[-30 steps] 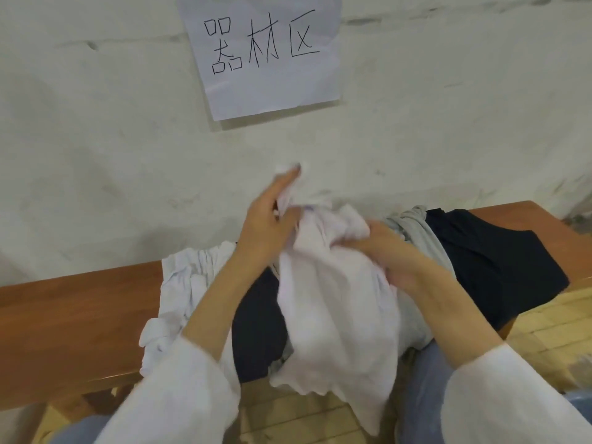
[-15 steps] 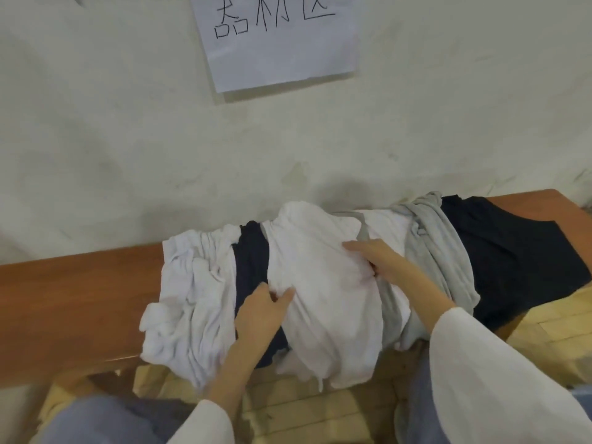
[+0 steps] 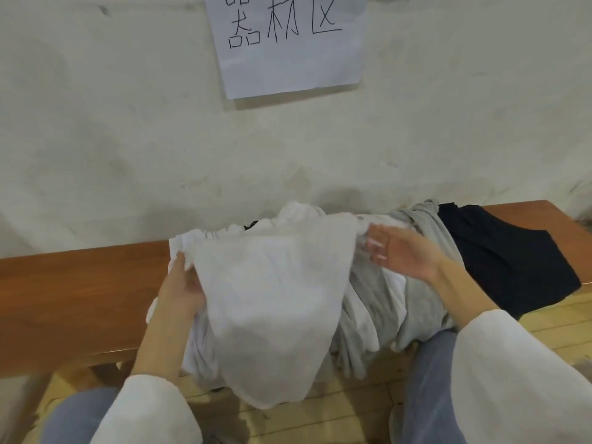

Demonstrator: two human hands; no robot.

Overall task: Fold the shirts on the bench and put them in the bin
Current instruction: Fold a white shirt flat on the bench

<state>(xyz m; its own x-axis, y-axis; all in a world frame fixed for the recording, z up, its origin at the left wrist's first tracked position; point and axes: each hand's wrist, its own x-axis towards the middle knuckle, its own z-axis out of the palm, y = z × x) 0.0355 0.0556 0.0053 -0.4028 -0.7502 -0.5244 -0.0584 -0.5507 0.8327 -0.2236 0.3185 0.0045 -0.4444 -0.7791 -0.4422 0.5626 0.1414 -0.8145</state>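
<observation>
Holding a white shirt spread over other shirts on the counter.
Gripping its left edge in the left hand; touching its right corner with the right hand, fingers straight and released.

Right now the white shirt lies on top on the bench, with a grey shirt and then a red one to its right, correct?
Not quite. In the head view the white shirt lies on top on the bench, with a grey shirt and then a dark navy shirt, not a red one, to its right.
</observation>
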